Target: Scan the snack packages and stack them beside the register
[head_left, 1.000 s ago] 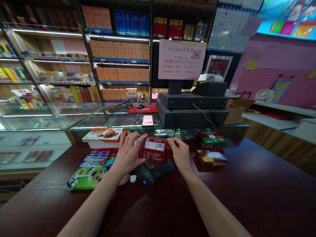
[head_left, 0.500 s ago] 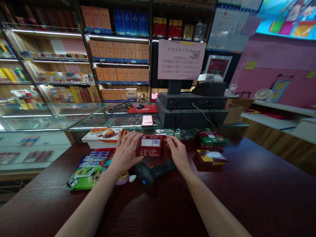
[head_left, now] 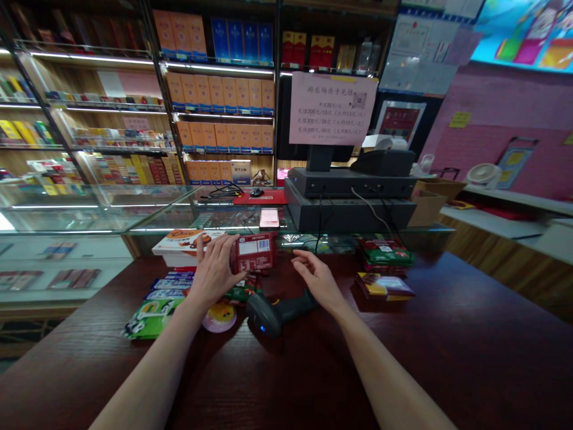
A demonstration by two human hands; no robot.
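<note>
Currently, left hand gripping red box, right hand apart, scanner below

Dark reddish-brown bench with visible wood grain; a glass display counter adjoins its far edge. Behind it, wood-backed shelving with dark uprights, lit by white strip lights along the shelves. Right of the shelving, a pink wall, its lower part brick-patterned, with a bright screen above. Beyond the bench's far right corner, a pale-topped counter with a wood-grained front.
</note>
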